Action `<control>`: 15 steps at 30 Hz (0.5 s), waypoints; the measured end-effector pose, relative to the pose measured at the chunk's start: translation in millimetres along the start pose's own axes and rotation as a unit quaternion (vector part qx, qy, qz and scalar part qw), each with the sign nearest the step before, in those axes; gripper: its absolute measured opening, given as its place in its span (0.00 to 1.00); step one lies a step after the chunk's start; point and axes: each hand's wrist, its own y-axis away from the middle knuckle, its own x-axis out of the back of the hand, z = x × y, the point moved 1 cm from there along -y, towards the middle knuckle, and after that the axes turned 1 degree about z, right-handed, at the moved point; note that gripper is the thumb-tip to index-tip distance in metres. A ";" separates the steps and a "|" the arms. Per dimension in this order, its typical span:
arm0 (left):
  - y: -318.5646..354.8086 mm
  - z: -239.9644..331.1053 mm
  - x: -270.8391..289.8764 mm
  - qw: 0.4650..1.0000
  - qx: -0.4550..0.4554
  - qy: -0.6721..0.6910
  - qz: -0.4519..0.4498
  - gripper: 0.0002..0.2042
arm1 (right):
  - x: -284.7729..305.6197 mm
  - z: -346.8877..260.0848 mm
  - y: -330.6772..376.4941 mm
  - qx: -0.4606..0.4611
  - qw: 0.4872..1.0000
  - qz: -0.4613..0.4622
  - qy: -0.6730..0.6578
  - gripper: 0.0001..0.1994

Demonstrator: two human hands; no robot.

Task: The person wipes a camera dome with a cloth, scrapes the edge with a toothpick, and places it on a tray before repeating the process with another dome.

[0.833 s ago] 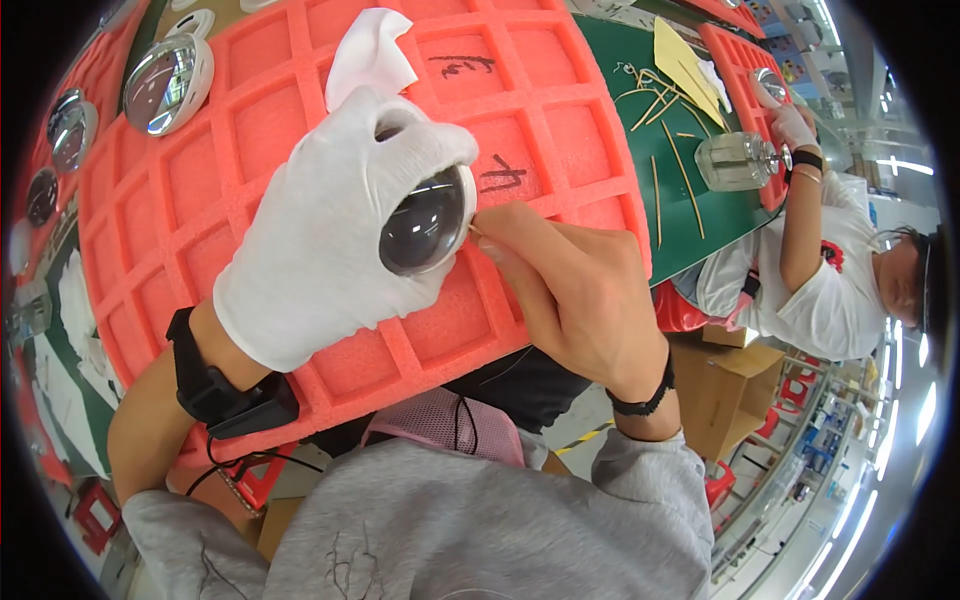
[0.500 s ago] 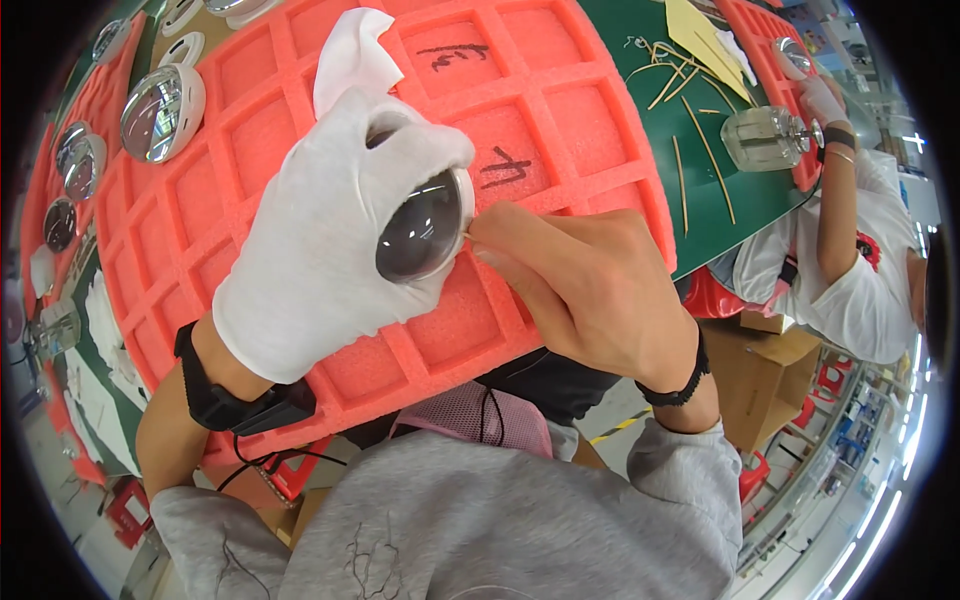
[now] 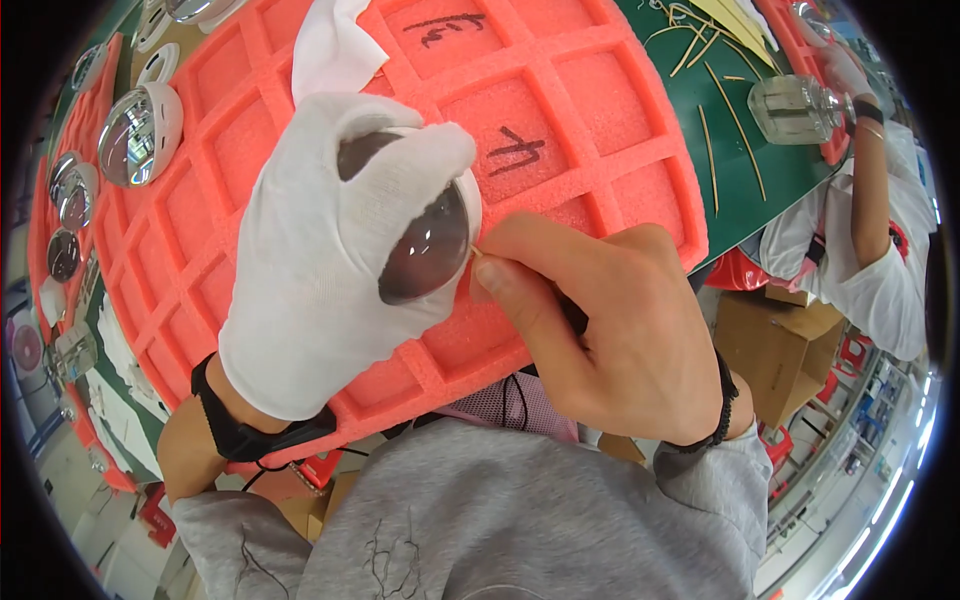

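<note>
Head view: L hand (image 3: 325, 255), in white glove, is wrapped around a dark dome (image 3: 428, 255) w/ pale rim; fingers cross its upper L side. Dome sits over the pink foam tray (image 3: 640, 195), approx. mid-frame; whether it touches the tray can't be told. R hand (image 3: 625, 330), bare, pinches a thin tan stick (image 3: 476, 252) btwn thumb & index; only the tip shows, at the dome's R rim. Black bands on both wrists. Tray: grid of square compartments, two w/ black handwritten marks; white cloth (image 3: 333, 50) lies on it just beyond L hand. Far L: clear dome (image 3: 128, 140), w/ more domes near it. Upper R: green table (image 3: 738, 212) w/ loose sticks (image 3: 736, 130) & glass jar (image 3: 788, 110); co-worker's hand (image 3: 846, 72), gloved, is near the jar.
</note>
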 end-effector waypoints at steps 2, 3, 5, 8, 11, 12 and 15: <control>1.2 2.6 0.3 1.000 0.003 -0.005 0.009 0.35 | -1.3 -1.6 0.8 -0.004 1.000 0.007 -0.013 0.03; 1.8 3.8 0.5 1.000 0.003 -0.009 0.015 0.35 | -1.8 -2.1 0.9 -0.006 1.000 0.014 -0.025 0.03; 2.7 3.2 -1.4 1.000 0.006 -0.011 0.020 0.35 | -2.4 1.2 -0.7 -0.012 0.999 0.018 -0.037 0.03; 2.0 3.7 -2.6 0.999 0.016 -0.015 0.024 0.35 | -1.0 6.4 -4.0 -0.012 0.997 0.004 -0.071 0.03; 0.4 3.2 -5.3 0.999 0.024 0.008 0.034 0.34 | 0.0 12.0 -7.1 -0.009 0.995 -0.004 -0.099 0.03; -1.2 2.8 -6.0 0.999 0.028 0.014 0.035 0.34 | 0.6 13.6 -8.5 -0.006 0.994 -0.007 -0.112 0.03; 0.2 -0.8 -5.1 0.999 0.024 0.016 0.028 0.34 | -1.5 19.3 -10.7 0.001 0.992 -0.010 -0.129 0.03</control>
